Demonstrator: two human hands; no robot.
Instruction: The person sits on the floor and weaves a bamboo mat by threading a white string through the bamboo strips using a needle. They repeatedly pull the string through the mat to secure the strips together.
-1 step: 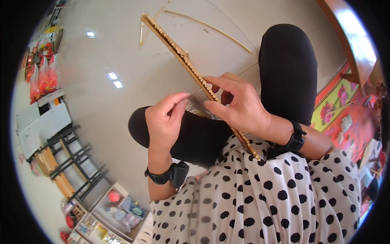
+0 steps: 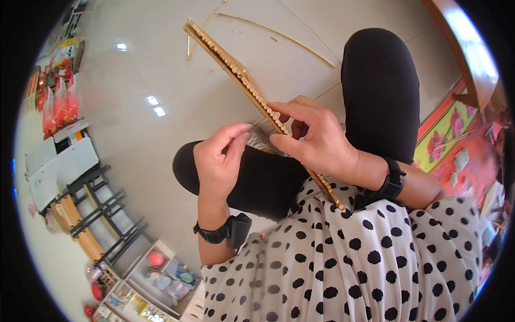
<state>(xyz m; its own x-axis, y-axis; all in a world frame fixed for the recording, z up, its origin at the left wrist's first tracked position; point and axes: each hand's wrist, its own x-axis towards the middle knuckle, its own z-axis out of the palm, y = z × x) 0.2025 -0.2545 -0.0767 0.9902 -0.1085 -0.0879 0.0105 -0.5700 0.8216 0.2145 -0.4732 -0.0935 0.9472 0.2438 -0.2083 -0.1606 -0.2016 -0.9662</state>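
Left hand (image 2: 217,161) pinches, fingertips together, what looks like thread (image 2: 259,122); right hand (image 2: 321,135), thumb and fingers slightly parted, grips the stick panel (image 2: 252,92) by its long edge.

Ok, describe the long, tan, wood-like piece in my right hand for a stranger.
Beside the bent right leg in black cloth, find the right hand. It holds a slender tan piece running diagonally. Unlike the thin yellow stick curving across the pale floor, it bears a row of round, pale ends.

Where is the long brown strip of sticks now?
In the head view, the strip slants from upper left towards the black-dotted white blouse, held by the right hand.
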